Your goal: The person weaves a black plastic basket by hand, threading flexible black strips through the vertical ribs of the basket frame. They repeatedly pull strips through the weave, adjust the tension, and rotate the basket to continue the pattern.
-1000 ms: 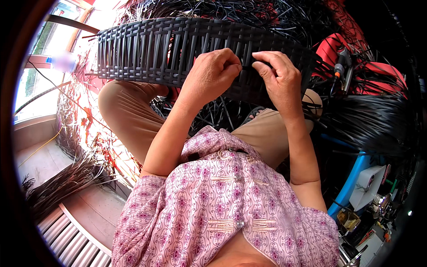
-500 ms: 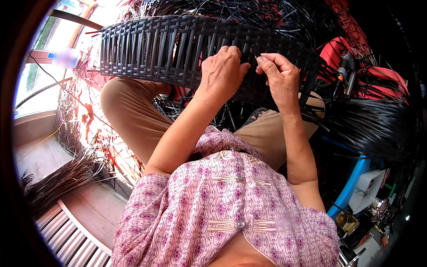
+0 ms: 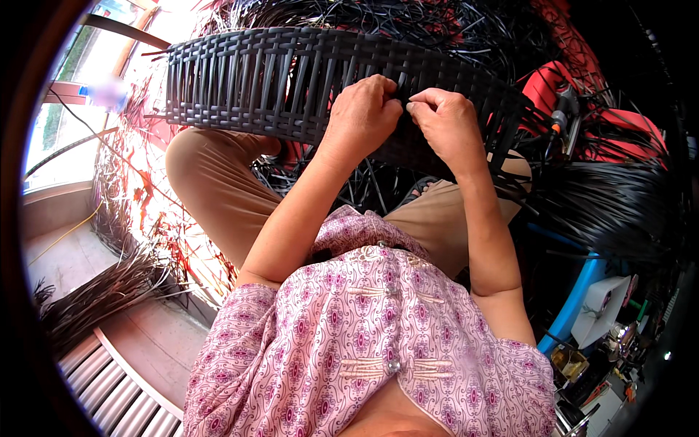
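Note:
A long, curved panel of woven black wicker strips (image 3: 218,80) lies across the far side of my knees. My left hand (image 3: 364,115) rests over its middle, fingers bent and closed against the weave. A black strip shows at those fingertips. Just to the right, my right hand (image 3: 448,125) is closed in a pinch, thumb and forefinger close to the left thumb. Whatever is between the right fingertips is lost against the dark weave. Open gaps between upright strips show in the panel's left part; its right end has looser strip ends.
Tangled black strips (image 3: 480,29) lie beyond the panel. A thick strip bundle (image 3: 604,207) is at right, near a black-and-orange tool (image 3: 561,120) on something red. A blue rim (image 3: 575,302) and white box (image 3: 601,309) stand lower right. Another bundle (image 3: 109,288) lies at left.
My right hand has moved left, bringing its fingertips close to my left thumb, and its fingers have turned toward the weave. My left hand and the panel have barely shifted.

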A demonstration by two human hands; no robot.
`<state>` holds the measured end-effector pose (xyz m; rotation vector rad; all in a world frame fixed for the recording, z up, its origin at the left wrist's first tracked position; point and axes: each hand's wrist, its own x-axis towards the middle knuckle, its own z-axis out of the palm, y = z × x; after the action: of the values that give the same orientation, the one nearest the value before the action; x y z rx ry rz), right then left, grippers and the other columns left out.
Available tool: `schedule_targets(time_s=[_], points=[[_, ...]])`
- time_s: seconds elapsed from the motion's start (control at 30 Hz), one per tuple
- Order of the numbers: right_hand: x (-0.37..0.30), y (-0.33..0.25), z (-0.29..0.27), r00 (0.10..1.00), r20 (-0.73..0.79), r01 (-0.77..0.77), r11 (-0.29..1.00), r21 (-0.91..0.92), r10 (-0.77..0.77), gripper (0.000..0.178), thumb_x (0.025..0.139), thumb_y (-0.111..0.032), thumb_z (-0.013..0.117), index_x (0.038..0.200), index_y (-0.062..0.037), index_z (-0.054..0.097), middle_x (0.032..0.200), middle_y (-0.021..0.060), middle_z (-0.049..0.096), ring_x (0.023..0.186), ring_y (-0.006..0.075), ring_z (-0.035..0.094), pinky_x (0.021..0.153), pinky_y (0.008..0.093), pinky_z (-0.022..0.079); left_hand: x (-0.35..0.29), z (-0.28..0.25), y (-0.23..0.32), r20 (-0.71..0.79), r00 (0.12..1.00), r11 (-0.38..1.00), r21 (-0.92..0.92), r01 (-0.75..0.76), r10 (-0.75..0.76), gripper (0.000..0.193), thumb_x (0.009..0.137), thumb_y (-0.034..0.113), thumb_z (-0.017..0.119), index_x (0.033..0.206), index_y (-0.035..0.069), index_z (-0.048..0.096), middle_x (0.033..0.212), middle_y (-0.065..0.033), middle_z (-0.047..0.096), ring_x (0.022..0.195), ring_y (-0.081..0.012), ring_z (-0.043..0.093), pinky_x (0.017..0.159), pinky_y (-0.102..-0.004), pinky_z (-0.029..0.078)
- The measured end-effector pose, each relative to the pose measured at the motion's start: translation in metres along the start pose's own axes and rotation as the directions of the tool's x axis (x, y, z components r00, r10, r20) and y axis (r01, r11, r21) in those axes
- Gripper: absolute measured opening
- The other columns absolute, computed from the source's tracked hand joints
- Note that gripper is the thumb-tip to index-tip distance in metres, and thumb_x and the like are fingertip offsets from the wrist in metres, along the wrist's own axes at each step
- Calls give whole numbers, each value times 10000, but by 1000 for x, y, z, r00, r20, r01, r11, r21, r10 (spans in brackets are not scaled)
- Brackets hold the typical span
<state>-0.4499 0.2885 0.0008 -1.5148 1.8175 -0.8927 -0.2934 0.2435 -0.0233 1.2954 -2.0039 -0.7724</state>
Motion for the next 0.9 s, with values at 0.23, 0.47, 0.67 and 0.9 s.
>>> schedule_targets(time_s=[0.23, 0.47, 0.67, 0.9], points=[[8, 2, -1, 989, 89, 128, 988, -89, -120, 179, 908, -109, 648, 999, 17, 736, 751, 122, 709, 696, 168, 685, 684, 300, 523, 15, -22, -4, 238, 968, 992, 65, -104, 86, 310, 836, 206, 696, 1006, -52, 679, 874, -207, 717, 847, -351, 712, 752, -412, 547], [10, 4, -1, 989, 126, 81, 995, -54, -73, 170, 924, -116, 663, 995, 14, 748, 717, 42, 684, 660, 82, 610, 629, 256, 498, 26, -26, -15, 283, 939, 976, 42, -213, 193, 253, 868, 232, 670, 933, -12, 692, 801, -166, 708, 768, -336, 699, 701, -409, 535], [18, 6, -10, 971, 238, -32, 998, 54, 18, 245, 893, -173, 688, 1022, 26, 749, 830, 101, 745, 751, 154, 697, 707, 303, 536, 30, -25, -21, 298, 933, 978, -25, -206, 204, 256, 859, 243, 682, 924, -3, 705, 808, -158, 711, 758, -320, 702, 693, -400, 537], [19, -17, -27, 920, 358, -227, 963, 149, 161, 458, 938, -290, 668, 1270, 25, 630, 1046, 84, 726, 802, 131, 701, 667, 248, 504, 30, -20, -28, 255, 954, 987, -76, -142, 157, 270, 810, 289, 706, 879, 32, 749, 808, -155, 723, 814, -337, 707, 742, -431, 546]])
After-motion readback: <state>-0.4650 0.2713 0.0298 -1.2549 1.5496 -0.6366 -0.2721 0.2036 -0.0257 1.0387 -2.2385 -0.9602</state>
